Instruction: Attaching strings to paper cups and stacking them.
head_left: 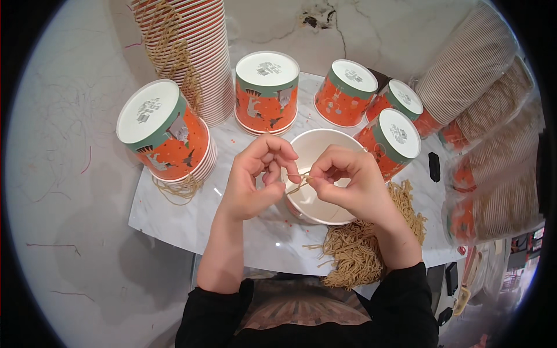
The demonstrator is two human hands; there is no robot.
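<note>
Above an open white paper bucket, my two hands work on a thin tan cord. The fingers of my left hand are curled, with one end of the cord at their tips. My right hand pinches the cord between thumb and fingers. A short loop of it spans the gap between the hands and dips toward the bucket's inside. Below my right forearm lies a thick heap of tan cords, spilling over the table's near edge.
Upside-down orange and green paper buckets stand around the far side of the marble-patterned table. A tall bucket stack draped with cord rises at the back left. Bagged bucket stacks lean at the right, near a small black object.
</note>
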